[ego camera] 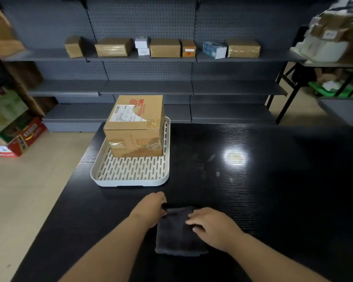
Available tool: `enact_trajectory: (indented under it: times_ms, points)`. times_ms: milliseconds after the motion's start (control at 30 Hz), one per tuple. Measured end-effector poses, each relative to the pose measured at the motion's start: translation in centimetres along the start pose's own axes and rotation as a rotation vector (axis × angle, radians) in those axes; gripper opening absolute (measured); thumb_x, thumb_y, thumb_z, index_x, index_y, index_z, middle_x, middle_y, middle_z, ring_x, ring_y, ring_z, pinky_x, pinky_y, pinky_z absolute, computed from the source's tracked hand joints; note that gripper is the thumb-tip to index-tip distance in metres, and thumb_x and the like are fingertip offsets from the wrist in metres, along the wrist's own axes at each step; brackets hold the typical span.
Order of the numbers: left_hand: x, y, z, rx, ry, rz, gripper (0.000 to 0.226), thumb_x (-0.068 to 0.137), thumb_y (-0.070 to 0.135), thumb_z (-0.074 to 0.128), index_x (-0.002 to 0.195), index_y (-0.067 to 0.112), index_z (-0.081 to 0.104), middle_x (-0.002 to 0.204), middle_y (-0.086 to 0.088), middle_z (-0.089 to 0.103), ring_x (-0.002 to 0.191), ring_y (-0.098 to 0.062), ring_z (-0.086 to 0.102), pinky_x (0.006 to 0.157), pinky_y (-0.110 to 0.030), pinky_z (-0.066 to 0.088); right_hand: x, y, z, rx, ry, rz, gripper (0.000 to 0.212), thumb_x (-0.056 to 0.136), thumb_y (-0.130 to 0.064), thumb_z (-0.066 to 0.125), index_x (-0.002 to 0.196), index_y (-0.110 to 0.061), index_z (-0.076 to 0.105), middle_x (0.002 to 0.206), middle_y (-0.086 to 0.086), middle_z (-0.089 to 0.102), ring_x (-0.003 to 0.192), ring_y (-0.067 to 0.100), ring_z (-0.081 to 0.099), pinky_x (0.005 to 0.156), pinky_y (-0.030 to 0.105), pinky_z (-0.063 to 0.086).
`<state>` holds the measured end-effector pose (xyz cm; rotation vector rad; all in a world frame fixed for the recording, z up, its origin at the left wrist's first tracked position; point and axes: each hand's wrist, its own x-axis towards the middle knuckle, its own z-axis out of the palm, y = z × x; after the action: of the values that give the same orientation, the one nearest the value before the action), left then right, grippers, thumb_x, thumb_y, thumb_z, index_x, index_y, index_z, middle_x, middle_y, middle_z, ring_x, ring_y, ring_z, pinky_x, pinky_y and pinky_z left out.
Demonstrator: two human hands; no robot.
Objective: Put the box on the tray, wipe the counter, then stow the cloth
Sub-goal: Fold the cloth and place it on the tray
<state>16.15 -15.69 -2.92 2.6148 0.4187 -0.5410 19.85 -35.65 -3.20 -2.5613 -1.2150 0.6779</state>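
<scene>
Black counter (pixel 253 200) before grey stockroom shelving (pixel 151 86): the box is trayed and the cloth is held folded.
The box (pixel 135 127) is set at the far end of the tray (pixel 130 183), just beyond the left fingertips, so that step is judged done. The dark cloth (pixel 177 237) lies directly under both hands. Its far left corner is pinched by the left hand (pixel 151 208), fingers closed on it, apparently to square the fold. It is pinned flat by the right hand (pixel 216 226), fingers (pixel 192 217) slightly apart, laid on top, gripping nothing. Faint smears (pixel 217 173) remain beyond the right fingertips, so finished wiping cannot be confirmed.
</scene>
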Motion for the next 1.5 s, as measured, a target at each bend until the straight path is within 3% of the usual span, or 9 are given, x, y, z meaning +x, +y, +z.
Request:
enact_trajectory:
  times_ms: [133, 333, 567, 867, 1033, 1233, 1333, 1400, 1500]
  points:
    - [-0.6, -3.4, -1.7, -0.031, 0.099, -0.011, 0.010, 0.091, 0.018, 0.059, 0.099, 0.017, 0.053, 0.110, -0.005, 0.058, 0.098, -0.019, 0.056, 0.080, -0.026, 0.043, 0.4, -1.8, 0.4, -0.021, -0.056, -0.013, 0.044, 0.093, -0.039, 0.052, 0.136, -0.029, 0.049, 0.151, -0.013, 0.035, 0.138, 0.008, 0.030, 0.113, 0.030, 0.028]
    - [-1.9, -6.9, -3.3, 0.036, 0.319, 0.109, 0.039, 0.094, 0.023, 0.054, 0.133, 0.019, 0.046, 0.128, -0.002, 0.046, 0.118, -0.020, 0.048, 0.100, -0.032, 0.042, 2.2, -5.5, 1.3, -0.086, -0.116, -0.020, 0.060, 0.087, -0.043, 0.060, 0.142, -0.027, 0.041, 0.155, -0.011, 0.024, 0.140, 0.012, 0.026, 0.112, 0.032, 0.028]
    - [-4.3, -9.1, -2.1, 0.317, -0.076, 0.406, 0.038, 0.089, 0.043, 0.056, 0.124, 0.026, 0.054, 0.128, 0.006, 0.049, 0.120, -0.016, 0.045, 0.099, -0.032, 0.041, 2.8, -6.7, 2.4, -0.165, 0.038, 0.033, 0.046, 0.091, -0.033, 0.055, 0.136, -0.024, 0.048, 0.149, -0.008, 0.036, 0.134, 0.014, 0.035, 0.106, 0.029, 0.035]
    - [-4.6, -10.2, -2.2, 0.518, -0.020, 0.523, 0.047, 0.091, 0.039, 0.054, 0.135, 0.022, 0.044, 0.136, 0.003, 0.042, 0.124, -0.019, 0.041, 0.103, -0.033, 0.035, 3.1, -6.4, 3.8, 0.088, 0.266, 0.170, 0.023, 0.091, -0.029, 0.053, 0.110, -0.024, 0.065, 0.113, -0.009, 0.064, 0.102, 0.009, 0.060, 0.085, 0.021, 0.045]
    - [-3.8, -9.4, -2.4, 0.066, 0.080, 0.325, 0.019, 0.093, 0.024, 0.047, 0.106, 0.014, 0.057, 0.111, -0.003, 0.062, 0.101, -0.019, 0.057, 0.088, -0.031, 0.046, 5.0, -6.3, 2.0, 0.438, 0.325, 0.385, 0.012, 0.091, -0.024, 0.057, 0.080, -0.027, 0.056, 0.079, -0.007, 0.062, 0.067, 0.003, 0.054, 0.060, 0.019, 0.041]
    - [-1.9, -7.6, -3.2, -0.259, 0.191, 0.056, 0.016, 0.097, 0.029, 0.047, 0.101, 0.015, 0.051, 0.093, -0.004, 0.062, 0.085, -0.020, 0.060, 0.072, -0.032, 0.047, 7.3, -6.3, 0.5, 0.515, 0.415, 0.565, 0.013, 0.094, -0.025, 0.053, 0.096, -0.015, 0.060, 0.083, -0.002, 0.061, 0.073, 0.014, 0.056, 0.060, 0.025, 0.040]
    - [-1.2, -7.3, -2.7, -0.259, 0.214, -0.024, 0.017, 0.097, 0.028, 0.048, 0.101, 0.011, 0.051, 0.096, -0.008, 0.064, 0.087, -0.023, 0.062, 0.074, -0.036, 0.050, 7.3, -7.0, 0.7, 0.266, 0.541, 0.513, 0.018, 0.093, -0.021, 0.049, 0.107, -0.016, 0.060, 0.103, -0.001, 0.059, 0.091, 0.019, 0.058, 0.073, 0.028, 0.044]
    - [-0.9, -7.3, -2.2, -0.248, 0.216, -0.054, 0.017, 0.097, 0.027, 0.049, 0.101, 0.010, 0.051, 0.098, -0.008, 0.064, 0.089, -0.023, 0.061, 0.078, -0.037, 0.050, 7.1, -7.4, 1.5, 0.032, 0.583, 0.280, 0.031, 0.087, -0.013, 0.046, 0.111, -0.017, 0.065, 0.113, -0.001, 0.063, 0.102, 0.020, 0.062, 0.082, 0.032, 0.052]
    - [-0.7, -7.3, -1.7, -0.216, 0.251, -0.057, 0.015, 0.096, 0.028, 0.050, 0.098, 0.013, 0.048, 0.098, -0.003, 0.058, 0.087, -0.019, 0.057, 0.077, -0.032, 0.047, 6.7, -6.7, 2.6, -0.239, 0.367, 0.116, 0.053, 0.078, -0.025, 0.029, 0.113, -0.023, 0.069, 0.121, -0.004, 0.067, 0.116, 0.018, 0.061, 0.097, 0.036, 0.048]
